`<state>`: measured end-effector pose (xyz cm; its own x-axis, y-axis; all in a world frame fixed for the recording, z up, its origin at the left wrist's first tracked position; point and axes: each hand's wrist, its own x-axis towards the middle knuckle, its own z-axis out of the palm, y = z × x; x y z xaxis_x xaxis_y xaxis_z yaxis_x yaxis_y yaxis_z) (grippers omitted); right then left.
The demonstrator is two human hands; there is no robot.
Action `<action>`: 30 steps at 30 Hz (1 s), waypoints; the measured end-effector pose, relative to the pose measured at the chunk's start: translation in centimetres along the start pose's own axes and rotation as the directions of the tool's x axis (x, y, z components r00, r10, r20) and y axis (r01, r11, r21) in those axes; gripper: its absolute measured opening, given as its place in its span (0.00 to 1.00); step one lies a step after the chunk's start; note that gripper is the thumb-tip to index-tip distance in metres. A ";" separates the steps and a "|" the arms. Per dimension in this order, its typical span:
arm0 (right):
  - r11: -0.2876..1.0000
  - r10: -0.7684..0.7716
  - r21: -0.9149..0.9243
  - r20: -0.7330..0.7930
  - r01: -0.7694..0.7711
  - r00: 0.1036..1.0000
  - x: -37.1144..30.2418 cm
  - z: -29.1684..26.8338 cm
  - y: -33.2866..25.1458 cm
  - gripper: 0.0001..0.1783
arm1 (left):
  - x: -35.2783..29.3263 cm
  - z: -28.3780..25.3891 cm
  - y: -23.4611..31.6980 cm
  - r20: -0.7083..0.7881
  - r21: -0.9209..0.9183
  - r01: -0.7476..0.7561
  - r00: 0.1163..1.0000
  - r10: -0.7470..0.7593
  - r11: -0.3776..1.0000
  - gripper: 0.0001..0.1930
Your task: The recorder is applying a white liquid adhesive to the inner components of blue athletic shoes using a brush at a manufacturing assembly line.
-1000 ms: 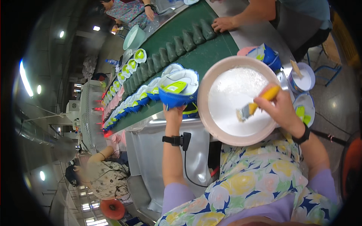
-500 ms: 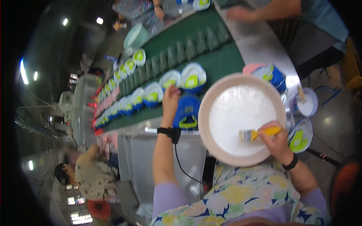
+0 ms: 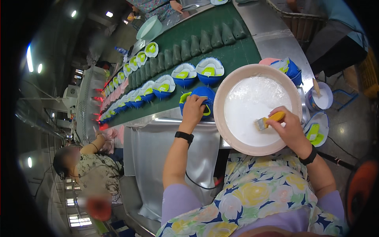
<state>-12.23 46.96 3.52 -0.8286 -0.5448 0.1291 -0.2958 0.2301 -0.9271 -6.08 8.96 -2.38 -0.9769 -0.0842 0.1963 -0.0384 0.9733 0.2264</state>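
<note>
My right hand (image 3: 288,128) is closed around the yellow handle of a flat paintbrush (image 3: 277,116). Its bristles are at the surface of a white liquid (image 3: 252,106) in a round, pale pink basin (image 3: 220,124). To the left of the basin, my left hand (image 3: 193,112) has its fingers curled on the edge of a blue shoe upper (image 3: 204,92) with yellow-green trim; part of it is hidden by the hand. Behind it, similar blue uppers (image 3: 210,72) with white linings and yellow-green labels stand in a row on a green conveyor belt (image 3: 233,53).
Dark, pointed shoe-shaped pieces (image 3: 205,41) line the belt's middle. Right of the basin are a white bucket (image 3: 323,100) with a brush and another shoe upper (image 3: 317,128). A co-worker (image 3: 96,170) is at the left; others stand across the belt. A pale green basin (image 3: 150,28) sits far off.
My left hand has come down from above the blue shoe upper and taken hold of its edge. The brush stays in the basin, its handle now tilted more. The whole view has shifted slightly.
</note>
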 end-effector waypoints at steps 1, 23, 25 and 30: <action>1.000 -0.006 -0.003 -0.016 0.006 1.000 -0.2 0.3 -0.5 0.12 | 0.4 -0.2 0.1 -0.003 0.022 -0.022 1.000 0.022 1.000 0.13; 0.924 -0.383 -0.040 -0.066 0.381 0.922 4.9 -7.7 -3.8 0.12 | -1.1 -4.5 7.7 0.281 -0.958 0.286 0.927 -0.249 -0.018 0.23; 0.900 -0.435 -0.039 -0.073 0.434 0.897 5.5 -7.7 -4.3 0.12 | -1.5 -4.5 8.9 0.232 -0.970 0.242 0.942 -0.242 0.011 0.22; 0.884 -0.466 -0.074 -0.205 0.461 0.860 5.7 -7.2 -3.1 0.16 | -0.5 -3.0 11.2 0.071 -0.992 0.097 0.955 -0.289 0.076 0.22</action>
<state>-19.48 48.94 9.64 -0.6727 -0.4105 0.6156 -0.6790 0.0118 -0.7341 -5.36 19.32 2.92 -0.9366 -0.3462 0.0541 0.1109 -0.1464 0.9830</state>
